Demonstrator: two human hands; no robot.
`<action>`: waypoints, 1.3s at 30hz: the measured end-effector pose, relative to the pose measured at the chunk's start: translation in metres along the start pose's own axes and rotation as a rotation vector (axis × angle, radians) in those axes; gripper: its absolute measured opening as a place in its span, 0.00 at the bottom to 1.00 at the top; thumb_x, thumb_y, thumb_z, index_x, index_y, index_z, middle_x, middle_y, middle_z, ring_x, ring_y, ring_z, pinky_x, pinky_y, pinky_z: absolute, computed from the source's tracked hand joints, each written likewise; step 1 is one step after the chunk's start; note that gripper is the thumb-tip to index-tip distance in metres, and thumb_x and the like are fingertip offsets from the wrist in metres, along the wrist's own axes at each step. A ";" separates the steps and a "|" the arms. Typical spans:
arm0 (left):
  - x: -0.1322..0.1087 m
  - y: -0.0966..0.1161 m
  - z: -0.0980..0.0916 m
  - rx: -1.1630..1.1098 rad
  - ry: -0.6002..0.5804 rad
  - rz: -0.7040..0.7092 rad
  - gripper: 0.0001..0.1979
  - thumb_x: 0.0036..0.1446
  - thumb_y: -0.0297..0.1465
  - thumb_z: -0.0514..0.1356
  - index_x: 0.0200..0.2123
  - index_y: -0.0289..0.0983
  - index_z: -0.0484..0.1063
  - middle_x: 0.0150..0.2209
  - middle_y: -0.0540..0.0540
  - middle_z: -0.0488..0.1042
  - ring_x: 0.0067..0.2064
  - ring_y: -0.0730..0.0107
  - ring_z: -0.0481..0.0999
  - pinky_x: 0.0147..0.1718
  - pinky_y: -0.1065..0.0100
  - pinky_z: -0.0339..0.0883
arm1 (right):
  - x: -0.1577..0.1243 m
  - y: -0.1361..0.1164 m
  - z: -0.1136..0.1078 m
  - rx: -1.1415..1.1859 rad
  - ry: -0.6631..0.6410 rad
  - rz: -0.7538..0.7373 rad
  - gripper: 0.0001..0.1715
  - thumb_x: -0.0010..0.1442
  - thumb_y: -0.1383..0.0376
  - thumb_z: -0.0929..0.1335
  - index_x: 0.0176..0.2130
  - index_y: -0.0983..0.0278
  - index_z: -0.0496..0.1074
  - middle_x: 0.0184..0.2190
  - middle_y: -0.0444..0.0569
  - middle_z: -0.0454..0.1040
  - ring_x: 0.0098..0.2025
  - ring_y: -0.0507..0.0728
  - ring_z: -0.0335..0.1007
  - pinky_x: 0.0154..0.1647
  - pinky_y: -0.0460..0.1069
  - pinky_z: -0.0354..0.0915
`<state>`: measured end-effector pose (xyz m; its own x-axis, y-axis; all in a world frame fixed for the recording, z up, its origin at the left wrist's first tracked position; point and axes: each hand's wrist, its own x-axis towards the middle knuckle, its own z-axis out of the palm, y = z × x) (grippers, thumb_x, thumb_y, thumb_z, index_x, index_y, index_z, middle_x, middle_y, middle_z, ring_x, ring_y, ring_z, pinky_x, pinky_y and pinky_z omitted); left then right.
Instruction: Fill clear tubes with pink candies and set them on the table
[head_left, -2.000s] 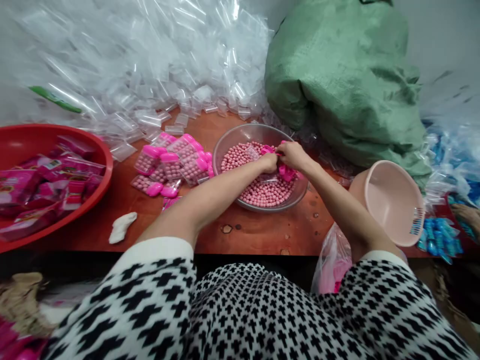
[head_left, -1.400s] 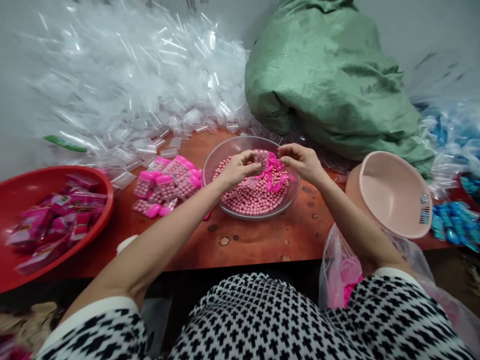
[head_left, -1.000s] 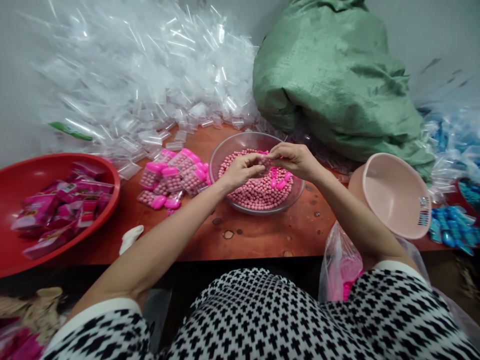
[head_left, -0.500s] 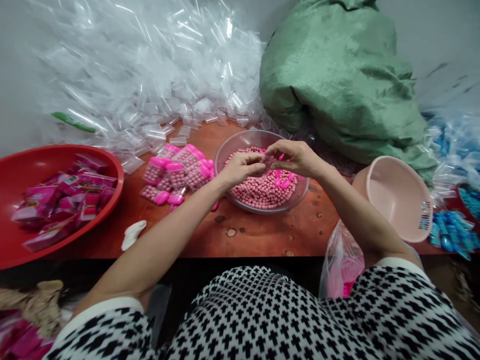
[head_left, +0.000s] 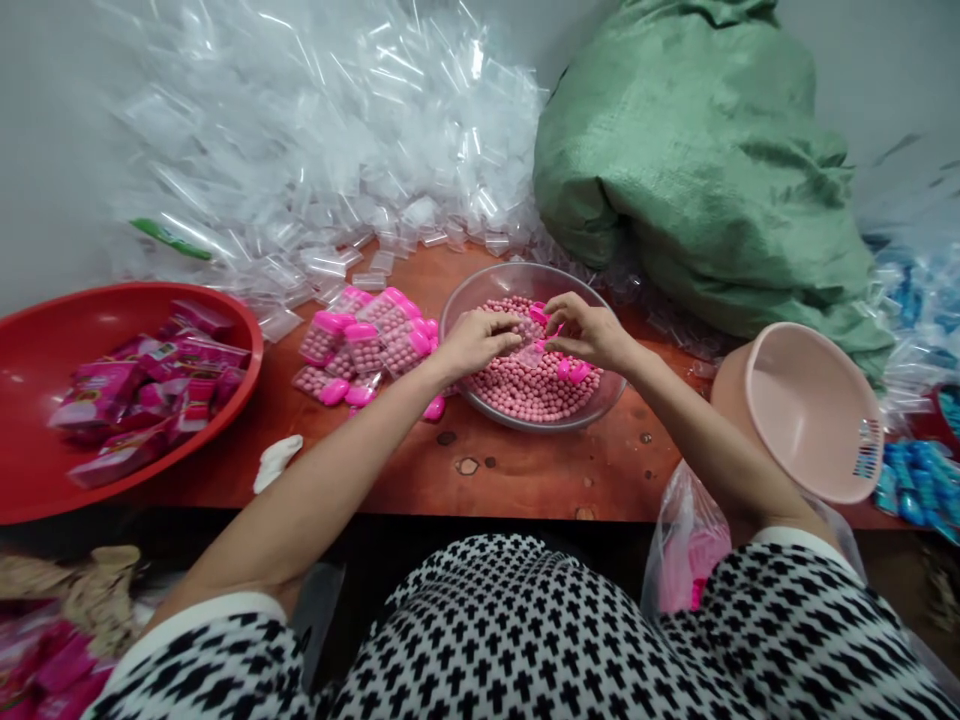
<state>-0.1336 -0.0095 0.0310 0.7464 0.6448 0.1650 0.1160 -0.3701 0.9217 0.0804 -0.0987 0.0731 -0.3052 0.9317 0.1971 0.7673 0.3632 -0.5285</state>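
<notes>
Reddish table [head_left: 525,470], backed by a heap of clear packets [head_left: 315,150] and a green sack [head_left: 697,180]. Both hands are held close together over a glass bowl [head_left: 480,290] of pink beads [head_left: 525,385]. Left hand [head_left: 472,340] and right hand [head_left: 589,330] are pinched, apparently on one small clear box [head_left: 531,340] between them; the grip is partly hidden. Pink caps [head_left: 574,372] are seen just under the right hand.

Bowl [head_left: 480,290] between basin [head_left: 45,330] left, tub [head_left: 806,470] right.
</notes>
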 end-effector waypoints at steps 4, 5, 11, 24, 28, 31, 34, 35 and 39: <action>-0.002 -0.002 0.002 -0.063 -0.048 0.029 0.19 0.53 0.40 0.61 0.43 0.35 0.81 0.39 0.46 0.82 0.41 0.61 0.78 0.41 0.66 0.70 | 0.000 -0.004 0.003 -0.036 -0.049 -0.091 0.17 0.61 0.64 0.69 0.50 0.60 0.66 0.40 0.48 0.78 0.33 0.52 0.72 0.35 0.46 0.63; -0.003 -0.001 0.003 -0.066 -0.057 0.036 0.19 0.53 0.40 0.61 0.43 0.35 0.81 0.38 0.46 0.81 0.41 0.62 0.78 0.41 0.67 0.69 | 0.002 -0.005 0.004 -0.058 -0.060 -0.096 0.16 0.62 0.65 0.69 0.50 0.61 0.66 0.39 0.48 0.78 0.32 0.52 0.71 0.35 0.46 0.62; -0.006 0.007 0.004 0.056 -0.094 0.066 0.14 0.55 0.38 0.59 0.36 0.35 0.81 0.34 0.49 0.80 0.39 0.65 0.77 0.43 0.69 0.68 | 0.001 0.000 0.010 -0.200 -0.117 -0.055 0.09 0.62 0.63 0.68 0.43 0.62 0.66 0.30 0.45 0.75 0.28 0.53 0.67 0.32 0.46 0.58; 0.001 -0.011 0.006 -0.153 -0.038 -0.036 0.18 0.51 0.41 0.65 0.40 0.35 0.82 0.39 0.45 0.82 0.43 0.60 0.78 0.44 0.64 0.71 | -0.002 0.002 0.014 -0.043 -0.002 -0.066 0.07 0.62 0.64 0.69 0.41 0.63 0.71 0.35 0.48 0.78 0.33 0.53 0.72 0.37 0.48 0.64; -0.001 -0.008 0.006 -0.376 0.061 -0.109 0.23 0.44 0.45 0.71 0.39 0.34 0.80 0.37 0.44 0.80 0.40 0.63 0.78 0.43 0.61 0.74 | -0.004 0.005 0.001 0.120 0.066 0.088 0.12 0.62 0.61 0.69 0.45 0.63 0.71 0.31 0.44 0.77 0.29 0.52 0.71 0.34 0.47 0.63; -0.008 0.002 0.010 -0.545 0.156 -0.132 0.27 0.41 0.47 0.73 0.39 0.34 0.78 0.36 0.45 0.79 0.38 0.65 0.79 0.42 0.59 0.76 | -0.016 0.014 -0.020 -0.040 0.010 0.200 0.07 0.60 0.63 0.70 0.39 0.64 0.75 0.28 0.44 0.77 0.29 0.52 0.70 0.34 0.48 0.61; -0.018 0.015 0.018 -0.595 0.089 -0.129 0.27 0.41 0.48 0.74 0.38 0.34 0.77 0.37 0.45 0.78 0.38 0.66 0.79 0.43 0.59 0.77 | -0.030 0.021 -0.031 -0.291 -0.226 0.258 0.04 0.55 0.69 0.72 0.34 0.62 0.79 0.31 0.46 0.79 0.33 0.54 0.72 0.34 0.48 0.60; -0.021 0.018 0.021 -0.595 0.056 -0.125 0.27 0.42 0.48 0.74 0.37 0.34 0.77 0.37 0.44 0.78 0.38 0.66 0.79 0.43 0.59 0.77 | -0.034 0.022 -0.030 -0.345 -0.282 0.258 0.07 0.54 0.70 0.72 0.34 0.60 0.80 0.34 0.46 0.81 0.35 0.55 0.73 0.34 0.48 0.60; -0.026 0.021 0.029 -0.606 0.084 -0.131 0.25 0.44 0.47 0.73 0.39 0.34 0.77 0.37 0.44 0.79 0.37 0.66 0.79 0.41 0.60 0.78 | -0.040 0.023 -0.015 -0.449 -0.396 0.176 0.08 0.55 0.71 0.72 0.35 0.59 0.81 0.37 0.50 0.81 0.41 0.58 0.73 0.35 0.48 0.61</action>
<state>-0.1310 -0.0532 0.0354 0.6940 0.7188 0.0412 -0.2073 0.1447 0.9675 0.1185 -0.1279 0.0658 -0.2725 0.9348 -0.2278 0.9611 0.2535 -0.1096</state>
